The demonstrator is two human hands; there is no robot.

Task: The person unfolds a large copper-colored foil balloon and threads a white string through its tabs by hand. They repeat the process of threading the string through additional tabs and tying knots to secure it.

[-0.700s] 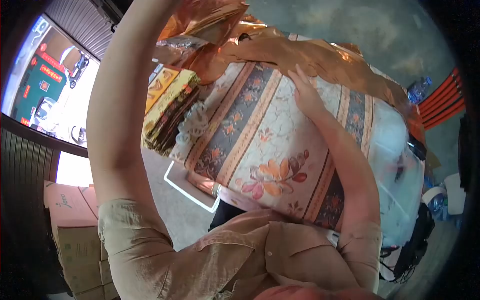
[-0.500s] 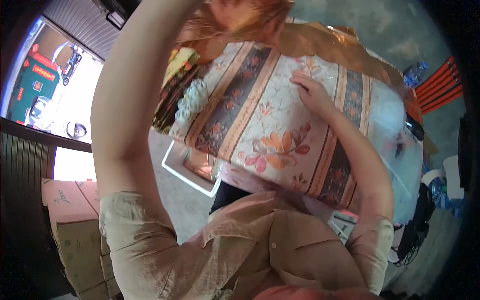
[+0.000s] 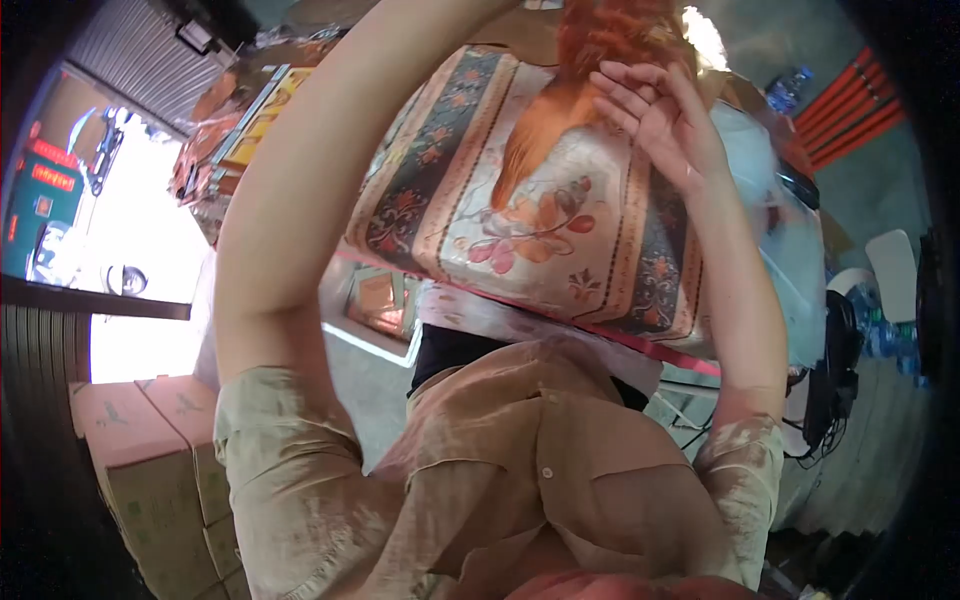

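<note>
My left forearm (image 3: 330, 130) reaches up past the top edge, so my left hand is out of view. Over the far part of the flowered tablecloth (image 3: 470, 220), my right hand (image 3: 660, 115) is raised, palm turned partly towards me. Its fingers are loosely bent, slightly apart, with nothing visible gripped in them. Just beside and behind those fingers hangs a shiny orange sheet (image 3: 550, 135), blurred by motion. It looks like foil or thin film and trails down over the cloth. Its upper end runs towards the top edge.
Yellow and reddish packets (image 3: 262, 115) lie beyond my left arm. Clear plastic (image 3: 790, 270) covers the table's right side, with a water bottle (image 3: 790, 88) behind. A white-rimmed box (image 3: 370, 340) stands below the near edge. Cartons (image 3: 150, 450) are stacked at left.
My right hand has lifted from lying on the cloth and turned palm towards me. The orange sheet has come down across the cloth. The whole view has shifted.
</note>
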